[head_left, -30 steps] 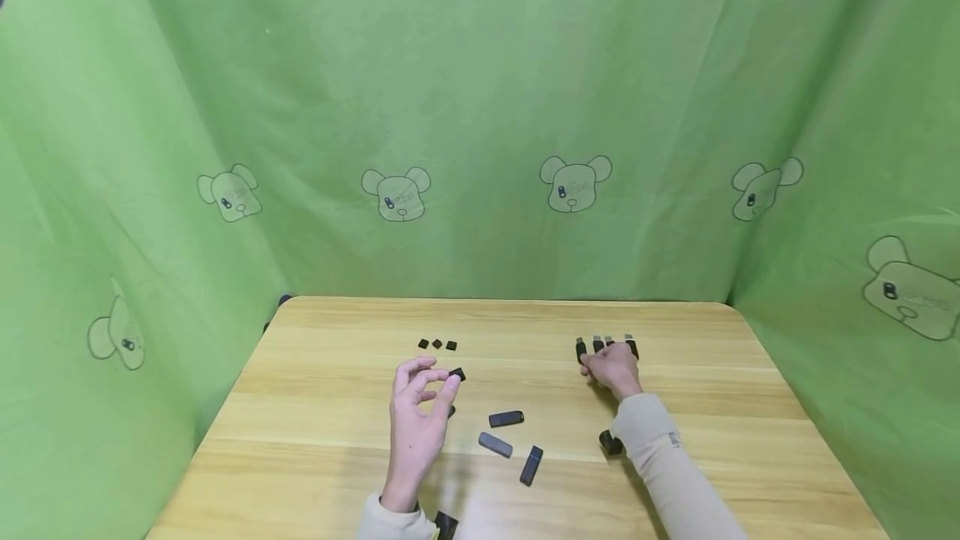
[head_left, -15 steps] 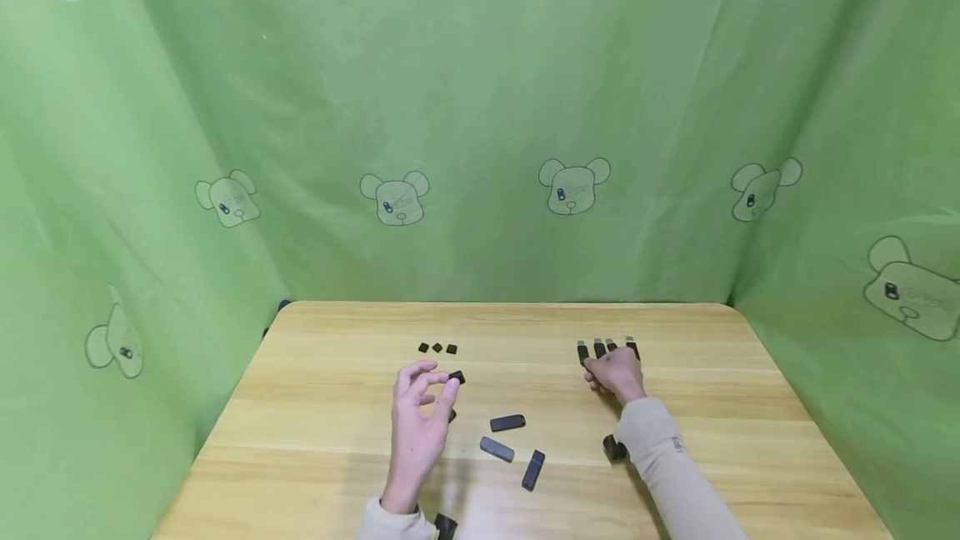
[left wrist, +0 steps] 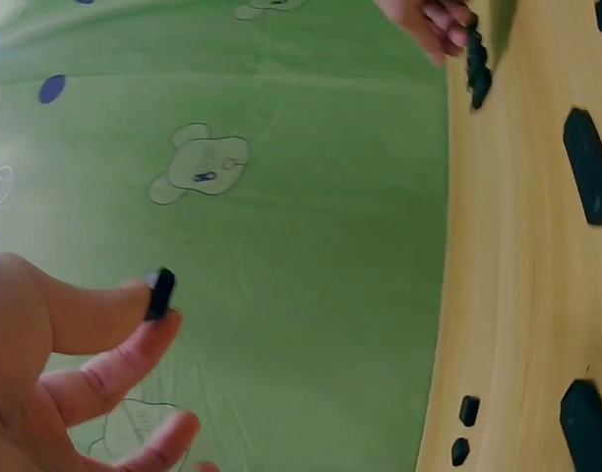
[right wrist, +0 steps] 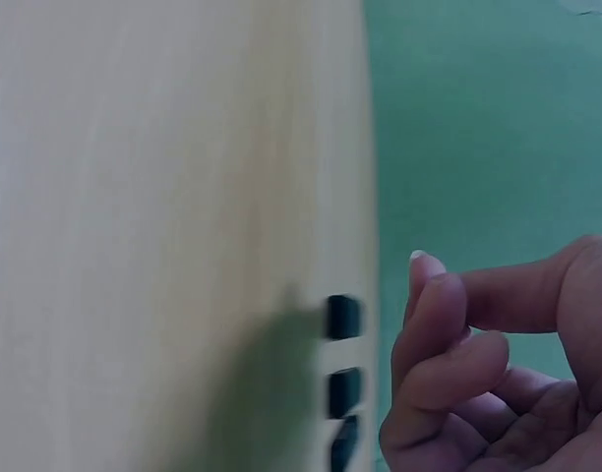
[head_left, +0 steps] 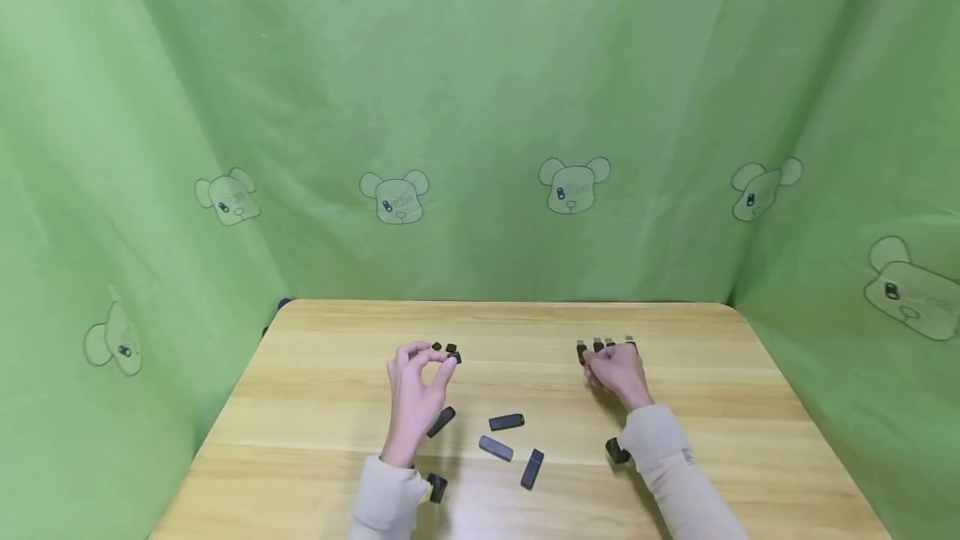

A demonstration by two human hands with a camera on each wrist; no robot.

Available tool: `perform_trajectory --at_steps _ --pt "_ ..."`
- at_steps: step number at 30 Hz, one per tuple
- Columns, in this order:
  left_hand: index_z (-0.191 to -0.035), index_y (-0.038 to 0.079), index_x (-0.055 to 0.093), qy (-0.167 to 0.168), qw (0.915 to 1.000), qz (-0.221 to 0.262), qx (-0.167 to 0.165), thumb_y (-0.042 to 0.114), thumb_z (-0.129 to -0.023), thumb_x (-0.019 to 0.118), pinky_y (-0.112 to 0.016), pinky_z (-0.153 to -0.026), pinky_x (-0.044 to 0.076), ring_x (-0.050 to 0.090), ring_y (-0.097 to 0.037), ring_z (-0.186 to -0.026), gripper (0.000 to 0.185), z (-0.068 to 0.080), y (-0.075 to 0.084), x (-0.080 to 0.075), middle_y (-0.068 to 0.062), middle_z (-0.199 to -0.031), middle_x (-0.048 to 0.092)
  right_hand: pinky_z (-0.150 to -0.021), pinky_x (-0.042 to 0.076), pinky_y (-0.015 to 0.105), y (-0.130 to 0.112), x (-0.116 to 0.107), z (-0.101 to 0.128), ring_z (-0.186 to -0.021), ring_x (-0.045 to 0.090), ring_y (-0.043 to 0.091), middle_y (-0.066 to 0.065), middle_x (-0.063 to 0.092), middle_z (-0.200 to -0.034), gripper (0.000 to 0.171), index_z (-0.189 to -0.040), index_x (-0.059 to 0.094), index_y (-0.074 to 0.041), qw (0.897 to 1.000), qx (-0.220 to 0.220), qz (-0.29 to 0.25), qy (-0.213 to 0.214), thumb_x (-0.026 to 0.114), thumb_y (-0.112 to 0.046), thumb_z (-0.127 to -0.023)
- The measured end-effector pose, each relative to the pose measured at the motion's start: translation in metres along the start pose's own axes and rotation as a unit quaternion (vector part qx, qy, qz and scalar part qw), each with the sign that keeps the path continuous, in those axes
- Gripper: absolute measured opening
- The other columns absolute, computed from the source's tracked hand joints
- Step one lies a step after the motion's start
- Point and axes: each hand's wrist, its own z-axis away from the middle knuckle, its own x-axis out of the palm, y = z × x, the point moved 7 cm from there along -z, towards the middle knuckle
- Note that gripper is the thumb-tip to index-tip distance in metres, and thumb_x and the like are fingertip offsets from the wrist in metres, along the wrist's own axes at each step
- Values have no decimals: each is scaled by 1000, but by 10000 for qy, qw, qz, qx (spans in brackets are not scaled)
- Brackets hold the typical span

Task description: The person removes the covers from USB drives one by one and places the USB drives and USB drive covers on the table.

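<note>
My left hand [head_left: 448, 360] pinches a small black cap [head_left: 454, 357] between thumb and forefinger, held just above the table beside two loose caps [head_left: 437, 347]. The left wrist view shows that cap [left wrist: 159, 293] at my fingertips [left wrist: 134, 300]. My right hand [head_left: 600, 367] rests with loosely curled fingers right behind a row of several uncapped black USB sticks [head_left: 604, 346]. In the right wrist view those fingers [right wrist: 434, 324] hold nothing, and the sticks [right wrist: 343, 317] lie just beyond them.
Several capped black USB sticks [head_left: 506, 422] lie scattered on the wooden table [head_left: 337, 407] between my arms. Another one [head_left: 617, 450] sits by my right sleeve and one [head_left: 437, 487] by my left sleeve. Green cloth walls [head_left: 480, 148] close in three sides.
My left hand has carried the pinched cap away from me, up to the loose caps, uncovering a stick beneath it. My right hand has stayed at the row.
</note>
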Motion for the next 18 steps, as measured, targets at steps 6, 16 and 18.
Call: perform_trajectory --at_steps 6,16,18 --pt "-87 5 76 -56 9981 -581 -173 18 -89 77 -60 -101 32 38 -43 -124 13 -17 -9 11 -26 -130 58 -61 49 26 -28 -9 27 -69 69 19 17 77 -86 28 -93 73 3 9993 -358 -69 39 64 -23 -99" --pt "-88 11 79 -611 9888 -1327 -320 25 -89 78 -62 -100 34 36 -46 -131 14 -43 -24 44 -22 -136 57 -48 47 26 -66 -21 73 -57 64 17 14 76 -78 25 -90 74 1 9935 -1121 46 200 64 -21 -99" --pt "-90 10 79 -698 9860 -1468 -363 25 -89 78 -62 -99 34 35 -47 -133 15 -49 -26 50 -22 -138 57 -47 45 25 -73 -25 83 -57 65 18 14 76 -77 25 -89 74 -1 9908 -1314 138 285 65 -22 -99"
